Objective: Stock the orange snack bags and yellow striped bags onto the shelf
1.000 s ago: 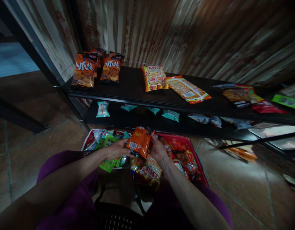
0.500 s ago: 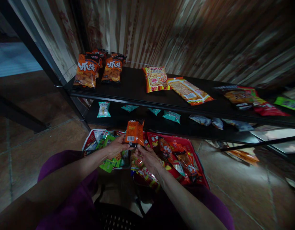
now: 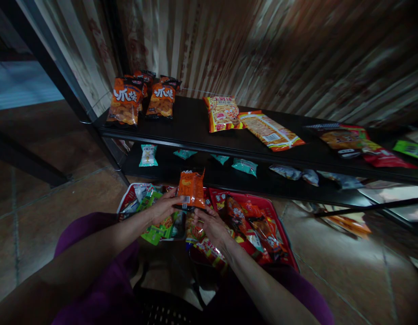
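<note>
An orange snack bag with a barcode on its near side is held over two baskets, its dark bottom edge towards me. My left hand is closed on its lower left corner. At the lower right edge of the bag is my right hand, its fingers bent under the bag and partly hidden. Similar orange bags stand at the left end of the upper shelf. Below my hands, the red basket is full of colourful snack bags, and the white-rimmed basket holds green packets.
The black upper shelf also bears a yellow snack bag and other packets further right. On the lower shelf lie small teal packets and silvery ones. A dark metal post rises at left. Curtain hangs behind.
The bag tilts slightly in my hands, and my left fingers reach a little further over its lower left corner. The view has shifted a little; the shelf goods look unmoved.
</note>
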Demonstrator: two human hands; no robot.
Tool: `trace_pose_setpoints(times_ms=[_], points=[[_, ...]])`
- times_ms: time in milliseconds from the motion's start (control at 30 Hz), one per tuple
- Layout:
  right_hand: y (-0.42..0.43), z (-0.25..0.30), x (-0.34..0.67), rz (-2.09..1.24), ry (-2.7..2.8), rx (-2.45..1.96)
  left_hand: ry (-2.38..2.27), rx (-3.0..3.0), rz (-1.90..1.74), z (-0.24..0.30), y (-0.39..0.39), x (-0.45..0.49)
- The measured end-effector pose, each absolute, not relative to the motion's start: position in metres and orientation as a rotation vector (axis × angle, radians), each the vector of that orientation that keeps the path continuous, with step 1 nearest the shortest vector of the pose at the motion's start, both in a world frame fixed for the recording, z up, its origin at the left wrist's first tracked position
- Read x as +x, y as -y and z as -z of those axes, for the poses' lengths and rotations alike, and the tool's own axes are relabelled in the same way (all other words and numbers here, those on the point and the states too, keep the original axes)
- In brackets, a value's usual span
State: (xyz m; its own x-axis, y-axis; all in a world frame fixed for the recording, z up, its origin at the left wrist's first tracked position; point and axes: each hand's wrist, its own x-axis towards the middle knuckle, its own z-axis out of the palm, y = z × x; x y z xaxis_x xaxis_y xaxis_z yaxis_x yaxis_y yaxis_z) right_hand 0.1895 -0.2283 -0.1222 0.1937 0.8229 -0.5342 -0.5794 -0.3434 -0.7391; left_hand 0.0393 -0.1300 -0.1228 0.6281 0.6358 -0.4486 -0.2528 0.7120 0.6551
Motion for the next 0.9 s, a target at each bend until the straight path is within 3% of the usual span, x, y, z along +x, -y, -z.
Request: trace_pose_setpoints(times_ms=[233,467,600,767,900], points=[[0.228,0.130,0.201,-1.578,0.568,-1.352,-0.749,0.554,-0.522,0.125,0.131,0.039],[0.226,0.136,0.208,-0.695,1.366,-1.738,-0.766,0.694,-0.689,0.127,0.137,0.046],[0.230,0.137,0.201,-0.531,1.555,-1.752,-0.772,0.756,-0.679,0.131,0.138,0.047],[0.234,0.134,0.194,-0.649,1.521,-1.794,-0.778,0.841,-0.635,0.130,0.141,0.045],[0.233,0.126,0.194,-1.008,1.297,-1.655,-0.670,0.838,-0.550,0.126,0.142,0.040]])
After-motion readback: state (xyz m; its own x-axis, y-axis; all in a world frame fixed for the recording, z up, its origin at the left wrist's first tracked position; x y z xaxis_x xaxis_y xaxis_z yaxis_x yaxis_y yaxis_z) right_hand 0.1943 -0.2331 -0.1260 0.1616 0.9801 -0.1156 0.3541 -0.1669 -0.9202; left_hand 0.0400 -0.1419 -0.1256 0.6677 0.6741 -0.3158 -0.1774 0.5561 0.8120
